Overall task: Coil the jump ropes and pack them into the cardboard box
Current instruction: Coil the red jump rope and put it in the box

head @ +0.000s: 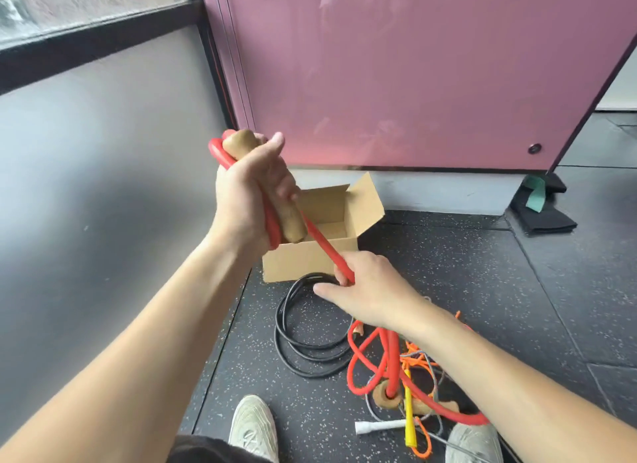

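Gripping wooden handle (293, 225) and looped red rope (324, 246): left hand (246, 193), raised, fingers curled; right hand (374, 292), lower, clasps rope taut; cardboard box (303, 264) open beneath both hands.

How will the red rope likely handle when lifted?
Probably floppy yet springy: the red rope runs straight between the left hand and right hand, while its floor part lies in broad loops. Likely to snag, since it crosses the orange cord.
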Demonstrator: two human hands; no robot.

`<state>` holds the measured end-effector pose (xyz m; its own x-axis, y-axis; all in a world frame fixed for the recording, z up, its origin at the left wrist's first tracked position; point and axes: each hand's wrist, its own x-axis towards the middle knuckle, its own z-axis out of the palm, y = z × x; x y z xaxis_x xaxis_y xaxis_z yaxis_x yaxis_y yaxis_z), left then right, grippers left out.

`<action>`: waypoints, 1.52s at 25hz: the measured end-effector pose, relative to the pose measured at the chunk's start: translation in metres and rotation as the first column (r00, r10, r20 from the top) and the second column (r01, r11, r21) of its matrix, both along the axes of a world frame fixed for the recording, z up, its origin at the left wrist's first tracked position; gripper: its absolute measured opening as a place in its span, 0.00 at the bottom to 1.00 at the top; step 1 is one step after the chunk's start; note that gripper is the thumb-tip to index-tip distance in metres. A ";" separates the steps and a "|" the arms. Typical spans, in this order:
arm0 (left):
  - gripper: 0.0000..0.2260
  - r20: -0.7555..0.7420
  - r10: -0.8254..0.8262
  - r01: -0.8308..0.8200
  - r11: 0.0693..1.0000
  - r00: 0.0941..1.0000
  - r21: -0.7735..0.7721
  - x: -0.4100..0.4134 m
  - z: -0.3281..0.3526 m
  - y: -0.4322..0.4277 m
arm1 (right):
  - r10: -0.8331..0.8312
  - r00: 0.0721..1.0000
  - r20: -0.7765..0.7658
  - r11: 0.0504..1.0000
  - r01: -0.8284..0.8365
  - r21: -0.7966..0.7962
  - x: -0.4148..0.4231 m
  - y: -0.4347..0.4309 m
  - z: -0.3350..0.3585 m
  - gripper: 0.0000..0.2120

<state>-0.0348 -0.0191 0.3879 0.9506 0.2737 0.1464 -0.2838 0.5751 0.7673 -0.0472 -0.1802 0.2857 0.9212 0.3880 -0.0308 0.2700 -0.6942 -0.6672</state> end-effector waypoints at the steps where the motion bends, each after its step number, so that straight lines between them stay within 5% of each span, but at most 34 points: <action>1: 0.16 -0.009 0.065 -0.065 0.994 0.998 -0.089 0.003 -0.001 -0.001 | 0.048 0.998 -0.036 0.998 -0.049 -0.045 -0.004 0.004 0.002 0.17; 3: 0.20 -0.025 0.187 -0.188 0.979 0.982 -0.083 0.011 -0.007 -0.002 | 0.081 0.992 -0.094 0.991 -0.090 -0.103 -0.017 0.012 0.002 0.17; 4: 0.21 -0.017 0.284 -0.280 0.952 0.959 0.122 0.014 -0.014 0.000 | 0.057 0.994 -0.089 0.995 -0.064 -0.079 -0.021 0.016 0.004 0.18; 6: 0.22 0.103 0.395 -0.364 0.674 0.913 0.643 0.018 -0.032 0.008 | 0.003 0.999 0.044 0.998 0.000 -0.062 -0.022 0.017 0.011 0.19; 8: 0.24 0.078 0.316 -0.224 0.458 0.946 0.861 0.016 -0.046 0.010 | 0.001 0.967 0.255 0.988 0.038 -0.148 -0.020 0.012 0.023 0.12; 11: 0.36 -0.312 0.158 0.254 0.309 0.937 0.917 0.000 -0.042 -0.007 | 0.002 0.885 0.466 0.962 0.125 -0.242 -0.016 0.004 0.036 0.04; 14: 0.42 -0.629 0.004 0.623 0.138 0.777 0.770 -0.009 -0.041 -0.016 | 0.040 0.777 0.629 0.944 0.176 -0.278 -0.002 -0.005 0.035 0.04; 19: 0.15 -0.804 -0.375 0.885 0.128 0.461 0.448 -0.013 -0.038 -0.020 | -0.009 0.636 0.772 0.954 0.236 -0.183 0.019 -0.027 0.034 0.14; 22: 0.10 -0.778 -0.587 0.973 0.094 0.224 0.209 -0.017 -0.032 -0.017 | -0.049 0.553 0.831 0.955 0.270 -0.124 0.028 -0.037 0.037 0.12; 25: 0.10 -0.557 -0.826 0.996 0.082 0.085 0.030 -0.020 -0.028 -0.013 | -0.141 0.526 0.839 0.922 0.379 -0.084 0.042 -0.058 0.039 0.10; 28: 0.10 -0.305 -0.951 0.994 0.070 0.042 -0.081 -0.024 -0.023 -0.009 | -0.275 0.586 0.762 0.872 0.486 -0.058 0.046 -0.071 0.035 0.17; 33: 0.11 -0.059 -0.987 0.976 0.158 0.151 -0.150 -0.020 -0.018 -0.016 | -0.251 0.896 0.366 0.873 0.373 -0.314 0.027 -0.030 0.023 0.18; 38: 0.12 0.023 -0.962 0.950 0.265 0.272 -0.164 -0.019 -0.009 -0.008 | -0.312 0.950 0.018 0.931 0.310 -0.191 0.034 -0.033 0.030 0.26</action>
